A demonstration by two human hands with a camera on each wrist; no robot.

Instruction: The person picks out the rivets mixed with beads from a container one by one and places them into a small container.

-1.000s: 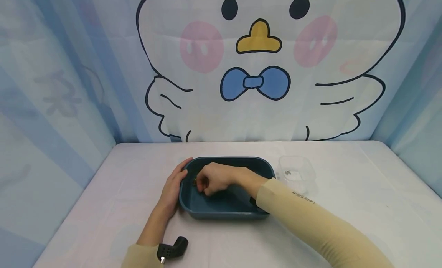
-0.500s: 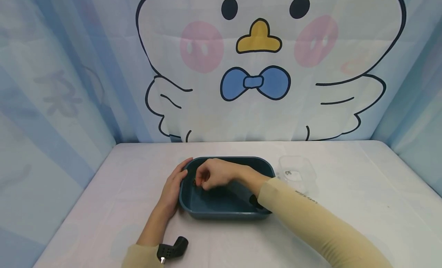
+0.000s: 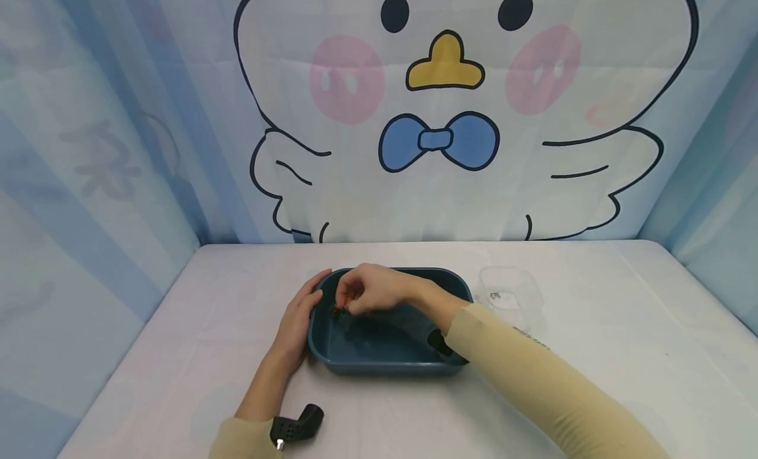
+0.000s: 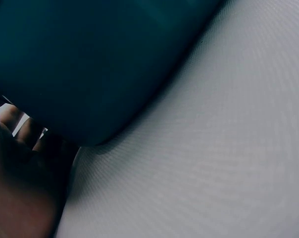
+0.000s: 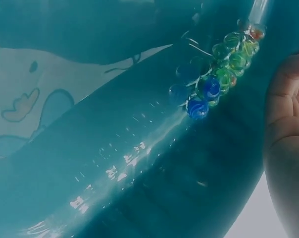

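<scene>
A dark teal tray [image 3: 387,368] with rounded corners stands on the white table. My left hand [image 3: 290,331] holds its left side, the thumb at the rim and the fingers along the outer wall; in the left wrist view they show dimly beside the tray wall [image 4: 85,84]. Glass marbles [image 5: 237,60], green, yellow and blue, gather along the tray's bottom edge. My right hand [image 3: 376,289] reaches into the tray over them, fingers bent toward the thumb. Whether a marble sits between its fingertips I cannot tell. In the right wrist view, that hand [image 5: 288,114] shows only in part.
Right of the tray stands a clear plastic container [image 3: 512,291] with something small and shiny in it. A black wrist device [image 3: 298,426] juts from the left wrist; another [image 3: 439,342] hangs under the right. A cartoon-printed curtain [image 3: 438,202] closes off the back.
My right hand has moved up and toward the tray's far side, its fingertips still near the marbles. The left hand has stayed in place on the tray.
</scene>
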